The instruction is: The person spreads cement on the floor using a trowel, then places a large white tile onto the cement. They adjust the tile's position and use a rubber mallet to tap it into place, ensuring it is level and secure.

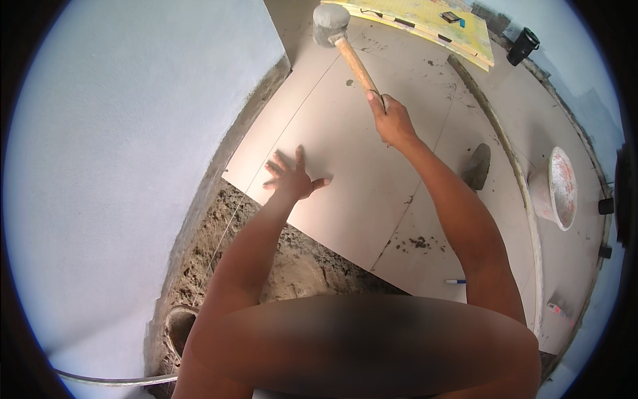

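My right hand point(393, 121) is closed round the wooden handle of a mallet point(357, 66). Its thick grey head is raised toward the top of the view, over the floor. Below and to the left, my left hand point(292, 181) rests with spread fingers on a large beige floor tile point(342, 143), close to the tile's near edge. A thin string point(229, 226) runs along the left side, beside that hand. Rough mortar bed point(296, 269) lies exposed just nearer than the tile, partly hidden by my left forearm.
Along the left stands a pale wall point(146, 133). To the right lie a trowel point(477, 169), a long straightedge point(497, 126), a white bucket point(541, 189) and a pen point(456, 282). Yellow boxes point(475, 46) and a black bottle point(523, 46) are at the back. A round container point(179, 327) sits lower left.
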Tool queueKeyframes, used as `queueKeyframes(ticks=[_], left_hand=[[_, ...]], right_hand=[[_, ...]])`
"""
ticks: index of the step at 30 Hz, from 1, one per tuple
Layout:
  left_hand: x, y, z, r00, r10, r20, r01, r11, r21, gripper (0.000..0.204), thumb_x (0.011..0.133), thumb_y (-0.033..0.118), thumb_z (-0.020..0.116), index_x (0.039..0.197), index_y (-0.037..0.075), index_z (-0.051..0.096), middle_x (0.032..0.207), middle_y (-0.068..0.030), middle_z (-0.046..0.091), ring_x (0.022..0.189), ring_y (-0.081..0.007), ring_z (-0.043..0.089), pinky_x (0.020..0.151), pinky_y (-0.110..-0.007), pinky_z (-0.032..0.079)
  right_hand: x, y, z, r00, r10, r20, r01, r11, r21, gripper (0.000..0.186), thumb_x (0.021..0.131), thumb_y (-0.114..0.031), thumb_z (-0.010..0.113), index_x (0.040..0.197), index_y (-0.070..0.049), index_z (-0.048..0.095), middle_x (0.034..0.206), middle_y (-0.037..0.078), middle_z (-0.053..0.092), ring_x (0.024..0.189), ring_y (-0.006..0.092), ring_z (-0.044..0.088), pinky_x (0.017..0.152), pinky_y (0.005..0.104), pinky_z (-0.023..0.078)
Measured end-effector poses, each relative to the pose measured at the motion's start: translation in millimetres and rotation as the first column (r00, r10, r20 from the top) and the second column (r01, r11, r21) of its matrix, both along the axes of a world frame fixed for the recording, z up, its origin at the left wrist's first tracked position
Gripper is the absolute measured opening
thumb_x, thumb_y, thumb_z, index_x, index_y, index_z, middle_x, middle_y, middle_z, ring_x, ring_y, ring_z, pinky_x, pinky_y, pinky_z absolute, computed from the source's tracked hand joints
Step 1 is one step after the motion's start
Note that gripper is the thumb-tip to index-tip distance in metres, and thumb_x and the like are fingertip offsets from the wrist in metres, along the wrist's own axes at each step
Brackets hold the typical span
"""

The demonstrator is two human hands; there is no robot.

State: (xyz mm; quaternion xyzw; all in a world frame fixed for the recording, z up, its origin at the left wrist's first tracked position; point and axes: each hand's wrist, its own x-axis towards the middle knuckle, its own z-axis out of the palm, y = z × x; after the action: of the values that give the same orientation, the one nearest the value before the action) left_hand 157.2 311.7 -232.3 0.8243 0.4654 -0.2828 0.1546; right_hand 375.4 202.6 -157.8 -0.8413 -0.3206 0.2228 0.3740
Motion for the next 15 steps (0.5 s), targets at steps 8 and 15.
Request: queueKeyframes(ticks=[8, 15], left_hand=[[10.2, 6.5, 5.5, 0.999, 0.049, 0.009, -0.048, 0.999, -0.023, 0.125, 0.064, 0.086, 0.057, 0.153, 0.034, -0.012, 0.154, -0.032, -0.018, 0.138, -0.0603, -0.012, 0.093, -0.082, 0.025], [16.1, 6.4, 7.4, 0.999, 0.043, 0.01, -0.042, 0.999, -0.026, 0.125, 0.063, 0.086, 0.058, 0.153, 0.034, -0.012, 0.154, -0.0312, -0.019, 0.139, -0.0588, -0.013, 0.094, -0.082, 0.025]], right_hand=[[2.9, 36.3, -9.5, 0.991, -0.002, -0.132, -0.027, 0.976, -0.217, 0.062, 0.099, -0.054, 0.039, 0.099, 0.005, 0.056, 0.073, 0.016, 0.063, 0.056, 0.0277, 0.064, 0.049, 0.0404, 0.053], [17.6, 49.4, -52.0, 0.992, -0.051, -0.116, 0.017, 0.96, -0.278, 0.061, 0.099, -0.055, 0.038, 0.096, 0.002, 0.058, 0.074, 0.015, 0.064, 0.055, 0.0252, 0.063, 0.049, 0.0404, 0.053]])
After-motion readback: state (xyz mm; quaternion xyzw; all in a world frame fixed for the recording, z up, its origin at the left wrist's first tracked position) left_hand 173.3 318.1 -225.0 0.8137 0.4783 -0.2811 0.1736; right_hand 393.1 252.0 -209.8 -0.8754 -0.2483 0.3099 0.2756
